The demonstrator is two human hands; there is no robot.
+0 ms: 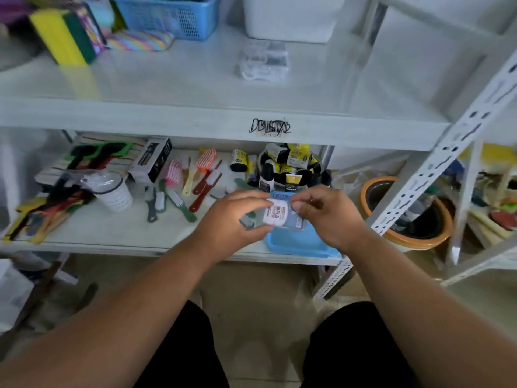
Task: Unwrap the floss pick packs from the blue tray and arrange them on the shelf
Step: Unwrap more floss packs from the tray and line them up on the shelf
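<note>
A small floss pick pack (277, 215) with a white printed label is held above the blue tray (296, 243), which sits at the front of the lower shelf. My left hand (233, 217) grips the pack from the left, fingers curled under it. My right hand (326, 212) pinches the pack's upper right edge with thumb and fingers. Clear packs (264, 61) lie on the upper shelf (167, 88), near its middle.
Brushes (195, 177) and combs are scattered on the lower shelf to the left, beside a white cup (113, 191). Black and yellow rolls (288, 166) are piled behind the tray. An orange-rimmed pot (405, 211) stands to the right. A blue basket (170, 15) and sponges (63, 36) occupy the upper shelf's back.
</note>
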